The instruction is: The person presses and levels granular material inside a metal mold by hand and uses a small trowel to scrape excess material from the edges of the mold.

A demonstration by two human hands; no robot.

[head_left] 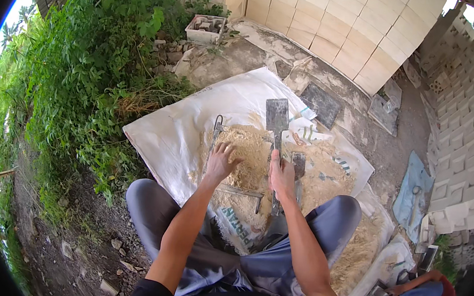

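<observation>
Gently now: on the left, green plants (90, 71) grow beside the white sheet (165, 121). Next, the metal frame (238, 190) lies on the sheet, and the tan powder (250, 155) makes a bumpy heap inside it. I think it's best to spread the powder with soft, even pats, push some into each corner, and not bump the frame. When you use the flat tool (277, 117), tip it only a little, so it should not dig holes.

Your left hand (221, 165) is open, fingers spread apart, right at the powder; I can't tell how hard it presses, if it presses at all. It holds nothing. Your right hand (282, 178) is closed tight around the flat tool's handle, with the blade pointing away from you. Just beside that hand, a second tool (298, 165) lies in more powder.
</observation>
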